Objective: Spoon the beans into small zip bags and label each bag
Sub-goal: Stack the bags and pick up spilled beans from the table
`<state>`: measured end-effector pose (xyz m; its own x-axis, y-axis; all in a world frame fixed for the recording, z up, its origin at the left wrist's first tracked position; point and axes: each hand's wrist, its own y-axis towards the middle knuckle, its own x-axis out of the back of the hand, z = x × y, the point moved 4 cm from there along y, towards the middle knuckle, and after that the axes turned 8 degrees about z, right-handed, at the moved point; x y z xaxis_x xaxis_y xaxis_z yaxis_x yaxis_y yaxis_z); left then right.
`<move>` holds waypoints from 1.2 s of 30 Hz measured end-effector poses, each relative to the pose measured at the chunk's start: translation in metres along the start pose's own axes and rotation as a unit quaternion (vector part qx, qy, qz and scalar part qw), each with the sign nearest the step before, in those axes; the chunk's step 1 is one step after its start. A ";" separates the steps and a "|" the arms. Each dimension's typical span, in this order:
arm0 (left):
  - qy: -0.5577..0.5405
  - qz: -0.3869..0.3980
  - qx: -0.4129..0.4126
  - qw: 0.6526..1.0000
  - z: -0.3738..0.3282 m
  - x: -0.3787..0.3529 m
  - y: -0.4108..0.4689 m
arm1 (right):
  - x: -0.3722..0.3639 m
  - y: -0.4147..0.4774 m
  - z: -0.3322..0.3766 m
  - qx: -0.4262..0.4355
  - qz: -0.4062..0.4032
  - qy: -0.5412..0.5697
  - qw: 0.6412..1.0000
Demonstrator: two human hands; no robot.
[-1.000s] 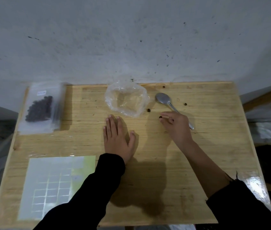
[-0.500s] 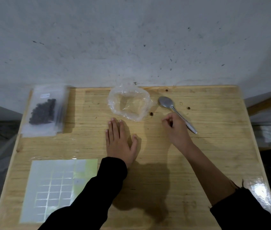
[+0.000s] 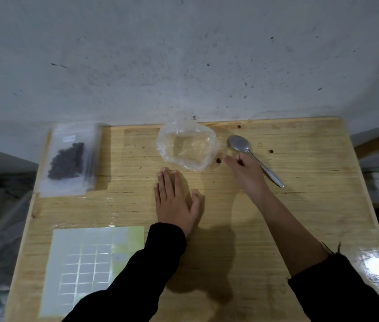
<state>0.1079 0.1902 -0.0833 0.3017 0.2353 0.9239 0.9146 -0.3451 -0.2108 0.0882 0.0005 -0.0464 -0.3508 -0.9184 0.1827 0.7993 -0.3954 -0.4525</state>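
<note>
Wooden table: label sheet lower left; left hand flat at centre, grip open, empty. Right hand curled, its grip's contents unclear, between loose bean and spoon. Crumpled plastic bag just beyond; bean-filled zip bag upper left.

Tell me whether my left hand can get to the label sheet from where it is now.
Probably yes. The left hand lies flat and empty on the table, and the label sheet lies uncovered just beside that arm's sleeve, on the near left. Nothing stands between them.
</note>
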 end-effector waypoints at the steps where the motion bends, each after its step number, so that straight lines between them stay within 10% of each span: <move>1: 0.001 0.002 0.001 1.000 0.000 -0.001 0.000 | -0.001 0.003 0.001 0.025 -0.017 -0.066 0.997; 7: 0.011 0.008 0.002 1.000 0.000 -0.002 0.001 | -0.007 0.010 0.004 0.120 -0.059 -0.268 0.954; 17: 0.029 0.013 -0.003 0.999 -0.001 -0.004 0.002 | -0.015 0.010 0.002 0.115 -0.057 -0.274 0.953; 22: 0.031 0.005 -0.004 1.000 -0.002 -0.002 0.001 | -0.008 -0.014 -0.003 0.039 -0.023 0.015 0.999; 28: 0.028 0.012 -0.002 1.000 0.001 -0.005 0.001 | 0.020 -0.035 -0.014 -0.046 -0.004 0.359 0.932; 36: 0.023 0.015 0.005 1.000 0.000 -0.006 0.001 | 0.083 -0.025 -0.012 -0.020 -0.055 0.361 0.931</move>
<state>0.1073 0.1889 -0.0887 0.3160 0.1835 0.9308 0.9084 -0.3417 -0.2410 0.0330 -0.0659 -0.0306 -0.6767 -0.6188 -0.3990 0.7263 -0.4720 -0.4998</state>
